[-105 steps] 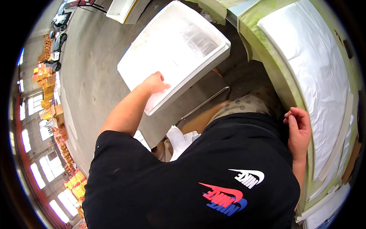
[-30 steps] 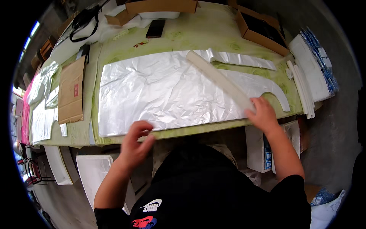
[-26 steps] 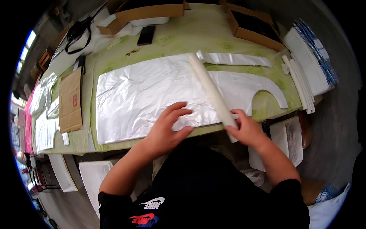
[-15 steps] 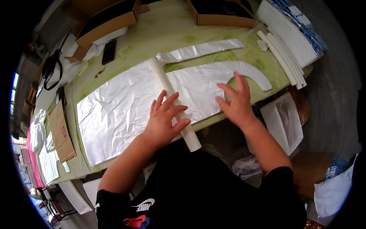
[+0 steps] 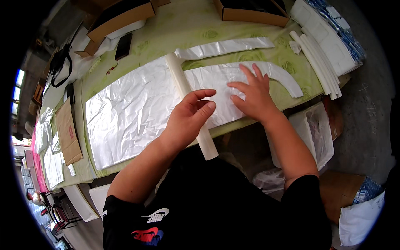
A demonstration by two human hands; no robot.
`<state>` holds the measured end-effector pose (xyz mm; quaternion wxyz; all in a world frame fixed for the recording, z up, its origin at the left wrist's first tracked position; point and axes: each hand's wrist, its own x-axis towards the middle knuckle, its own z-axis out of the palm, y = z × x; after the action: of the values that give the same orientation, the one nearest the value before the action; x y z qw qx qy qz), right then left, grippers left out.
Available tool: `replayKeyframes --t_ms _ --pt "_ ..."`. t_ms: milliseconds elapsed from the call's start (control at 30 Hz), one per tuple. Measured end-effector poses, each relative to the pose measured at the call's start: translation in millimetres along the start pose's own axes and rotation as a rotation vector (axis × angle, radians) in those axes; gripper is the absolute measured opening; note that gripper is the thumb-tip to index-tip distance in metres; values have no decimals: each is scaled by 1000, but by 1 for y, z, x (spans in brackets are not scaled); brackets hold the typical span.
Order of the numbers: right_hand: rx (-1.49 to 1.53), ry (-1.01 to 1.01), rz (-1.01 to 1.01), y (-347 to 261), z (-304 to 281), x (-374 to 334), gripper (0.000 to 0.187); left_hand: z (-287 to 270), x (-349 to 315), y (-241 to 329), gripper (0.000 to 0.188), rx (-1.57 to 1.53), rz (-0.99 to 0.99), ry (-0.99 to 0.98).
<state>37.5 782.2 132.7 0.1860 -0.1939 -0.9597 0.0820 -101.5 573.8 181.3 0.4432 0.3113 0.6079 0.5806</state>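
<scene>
A thin, shiny white plastic film sheet [image 5: 129,112] lies crinkled across the table, with a straight strip along its far side and a curved strip at its right end. Across it rests a white tube [image 5: 178,77], its near end sticking out past the table edge. Over the tube is my left hand [image 5: 187,118], fingers curled, thumb and forefinger apart, nothing visible between them; whether it touches the tube I cannot tell. My right hand [image 5: 256,96] is spread on the film's right part, beside the curved strip.
More white tubes [image 5: 316,62] lie at the table's right edge, next to a white foam box [image 5: 323,35]. Cardboard boxes [image 5: 254,16] stand at the back. A phone [image 5: 123,46] lies back left, and a flat cardboard piece [image 5: 68,133] is at the left.
My left hand has risen slightly and moved right, its spread fingers now curled. My right hand has shifted a little left and away from me, onto the film. The tube is still across the film.
</scene>
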Motion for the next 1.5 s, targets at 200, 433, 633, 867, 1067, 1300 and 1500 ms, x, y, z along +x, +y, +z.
replayKeyframes --t_ms 200,433,633,867,1067,1300,1500 --pt "-135 -76 471 77 29 21 81 0 -25 -18 39 180 79 -102" --pt "-181 538 599 191 -17 -15 78 -12 -29 -30 39 335 199 24" --pt "267 509 222 62 2 -65 53 27 53 -19 41 899 346 -142" --pt "431 500 316 -10 18 -136 34 44 105 -31 28 1104 69 -248" --pt "466 452 243 -25 14 -139 34 47 100 -32 24 1099 127 -210" --pt "531 479 142 -37 18 -121 32 41 107 -26 28 924 -35 -213" --pt "544 460 32 -47 7 -118 34 23 102 -31 23 527 -131 -90"
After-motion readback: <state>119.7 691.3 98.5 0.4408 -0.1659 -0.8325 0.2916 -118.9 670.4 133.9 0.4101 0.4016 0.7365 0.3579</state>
